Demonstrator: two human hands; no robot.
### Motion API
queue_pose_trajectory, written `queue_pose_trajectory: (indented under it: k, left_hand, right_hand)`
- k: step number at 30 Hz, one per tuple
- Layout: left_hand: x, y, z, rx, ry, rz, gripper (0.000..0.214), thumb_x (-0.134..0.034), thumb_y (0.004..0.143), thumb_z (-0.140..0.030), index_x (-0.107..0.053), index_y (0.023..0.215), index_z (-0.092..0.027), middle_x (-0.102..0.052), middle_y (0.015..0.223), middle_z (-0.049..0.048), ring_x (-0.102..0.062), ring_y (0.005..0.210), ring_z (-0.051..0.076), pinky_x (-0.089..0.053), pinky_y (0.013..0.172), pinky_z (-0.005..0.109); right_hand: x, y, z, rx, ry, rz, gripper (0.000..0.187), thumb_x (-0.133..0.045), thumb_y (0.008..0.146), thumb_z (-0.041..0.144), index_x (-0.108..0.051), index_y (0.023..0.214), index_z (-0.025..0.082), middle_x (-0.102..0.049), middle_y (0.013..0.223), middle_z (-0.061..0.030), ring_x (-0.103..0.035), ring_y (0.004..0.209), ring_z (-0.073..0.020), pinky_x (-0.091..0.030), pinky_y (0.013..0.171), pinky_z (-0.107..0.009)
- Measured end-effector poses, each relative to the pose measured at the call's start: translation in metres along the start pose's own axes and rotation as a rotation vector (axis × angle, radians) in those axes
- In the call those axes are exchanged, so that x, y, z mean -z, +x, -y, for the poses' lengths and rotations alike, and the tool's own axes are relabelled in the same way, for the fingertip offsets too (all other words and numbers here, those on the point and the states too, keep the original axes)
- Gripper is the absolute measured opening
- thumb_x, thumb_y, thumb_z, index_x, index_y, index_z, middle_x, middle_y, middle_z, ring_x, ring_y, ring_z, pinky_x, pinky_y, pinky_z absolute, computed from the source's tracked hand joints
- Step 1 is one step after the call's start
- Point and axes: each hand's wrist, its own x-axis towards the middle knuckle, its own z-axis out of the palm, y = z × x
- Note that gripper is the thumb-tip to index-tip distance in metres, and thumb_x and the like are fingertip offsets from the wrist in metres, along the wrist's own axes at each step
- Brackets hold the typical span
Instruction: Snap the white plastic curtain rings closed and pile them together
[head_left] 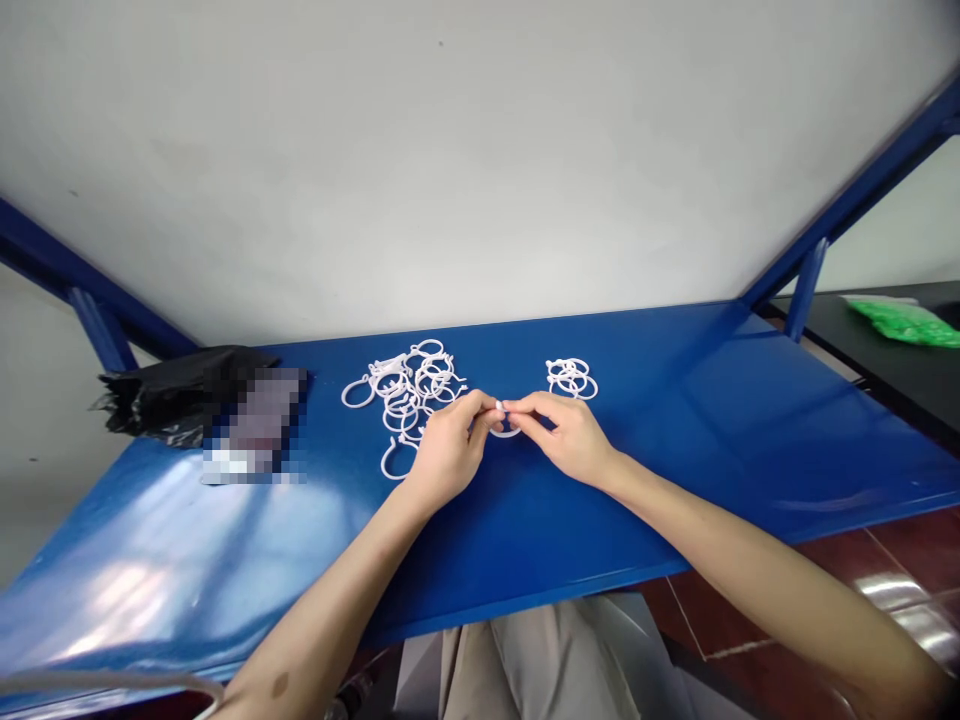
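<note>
Between my two hands is a white plastic ring [505,433], its lower curve showing below the fingertips. My left hand [454,443] pinches it from the left with thumb and forefinger. From the other side my right hand [568,432] pinches it too, the fingertips of both hands nearly meeting at the ring's top. Just beyond my left hand lies a loose pile of white rings [401,390], several of them open with small knobbed ends. A smaller group of white rings [572,378] rests past my right hand. My fingers hide the upper part of the held ring.
The blue table [600,540] runs back to a pale wall. A black plastic bag [180,390] and a blurred-out dark object [266,420] lie at the left. Blue metal braces [806,285] stand at both ends. Green packaging [904,320] sits on a dark surface at right.
</note>
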Motion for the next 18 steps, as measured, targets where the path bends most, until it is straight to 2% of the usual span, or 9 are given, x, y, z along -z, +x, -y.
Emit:
queue_pose_trajectory:
  k: [5,10,14,18]
  left_hand:
    - [0.017,0.012,0.020,-0.103,0.351,-0.016,0.026,-0.046,0.103,-0.032,-0.069,0.099,-0.021,-0.075,0.097,0.0070,-0.064,0.091,0.023,-0.050,0.085,0.037]
    - [0.024,0.014,0.041,-0.018,0.633,-0.037,0.022,-0.054,0.097,-0.029,-0.072,0.104,-0.018,-0.073,0.104,0.0116,-0.059,0.101,0.031,-0.048,0.092,0.046]
    - [0.015,0.011,0.038,0.089,0.765,-0.035,0.026,-0.060,0.094,-0.039,-0.073,0.101,-0.018,-0.072,0.103,0.0130,-0.059,0.106,0.036,-0.047,0.092,0.049]
    - [0.008,0.010,0.033,0.142,0.820,-0.032,0.026,-0.058,0.094,-0.038,-0.073,0.103,-0.019,-0.073,0.105,0.0129,-0.059,0.108,0.037,-0.043,0.093,0.050]
  right_hand:
    - [0.016,0.009,-0.021,0.018,-0.238,-0.060,0.018,-0.059,0.101,0.028,-0.075,0.106,0.023,-0.074,0.101,-0.0051,-0.069,0.092,-0.0202,-0.055,0.081,-0.034]
    - [0.042,0.016,-0.048,-0.156,-0.554,-0.150,0.026,-0.053,0.101,0.027,-0.077,0.110,0.021,-0.068,0.100,-0.0096,-0.063,0.095,-0.0263,-0.054,0.076,-0.040]
    - [0.051,0.018,-0.055,-0.275,-0.648,-0.113,0.024,-0.058,0.098,0.026,-0.074,0.116,0.023,-0.071,0.101,-0.0090,-0.060,0.099,-0.0288,-0.053,0.075,-0.040]
    - [0.050,0.018,-0.053,-0.300,-0.650,-0.069,0.019,-0.063,0.097,0.028,-0.075,0.110,0.023,-0.073,0.101,-0.0083,-0.057,0.103,-0.0308,-0.053,0.075,-0.041]
